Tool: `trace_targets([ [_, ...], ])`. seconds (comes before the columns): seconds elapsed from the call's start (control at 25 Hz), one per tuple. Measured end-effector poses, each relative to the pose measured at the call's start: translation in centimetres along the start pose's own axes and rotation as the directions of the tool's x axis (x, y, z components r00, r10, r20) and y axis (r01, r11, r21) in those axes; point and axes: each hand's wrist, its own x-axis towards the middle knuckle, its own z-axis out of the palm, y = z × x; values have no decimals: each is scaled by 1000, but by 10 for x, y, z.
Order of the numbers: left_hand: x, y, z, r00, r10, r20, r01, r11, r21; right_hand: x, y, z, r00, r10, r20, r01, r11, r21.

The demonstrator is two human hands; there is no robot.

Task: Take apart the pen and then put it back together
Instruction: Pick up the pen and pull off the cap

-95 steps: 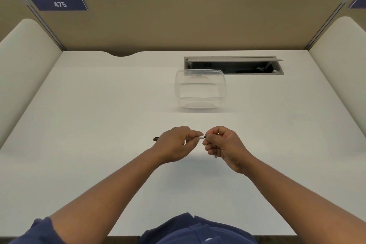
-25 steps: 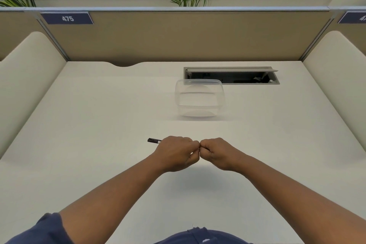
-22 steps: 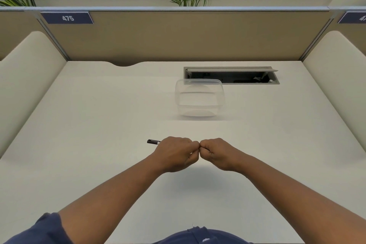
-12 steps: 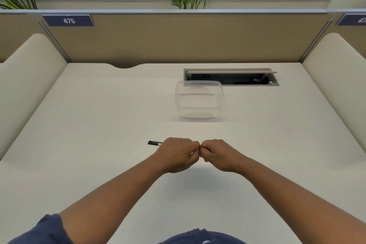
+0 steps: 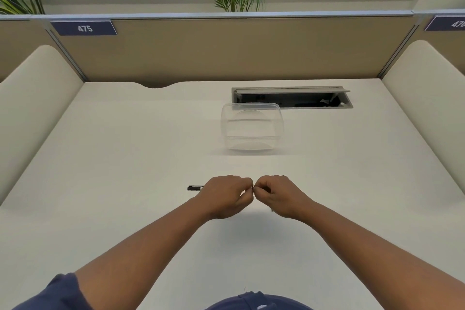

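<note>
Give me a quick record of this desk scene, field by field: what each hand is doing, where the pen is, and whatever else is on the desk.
left hand: closed around the pen, above the desk
right hand: fingers pinched at the pen's other end, meeting the left hand
pen: held level; only its black end shows, left of the left hand
plastic container: clear, nothing visible inside, behind the hands
cable hatch: open, at the desk's back
desk: white
</note>
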Motion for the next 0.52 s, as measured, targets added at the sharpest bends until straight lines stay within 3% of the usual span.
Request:
trace_targets([
  [0.16, 0, 0, 1, 1000, 11, 0, -11, 999, 32, -1, -2, 0, 999, -32, 2, 32, 998, -47],
  [0.32, -1, -1, 2, 999, 37, 34, -38, 998, 54, 0, -1, -2, 993, -106, 40, 113, 965, -236],
  [0.52, 0, 1, -1, 996, 36, 77, -31, 998, -56, 3, -5, -6, 986, -131, 104, 157, 943, -295],
])
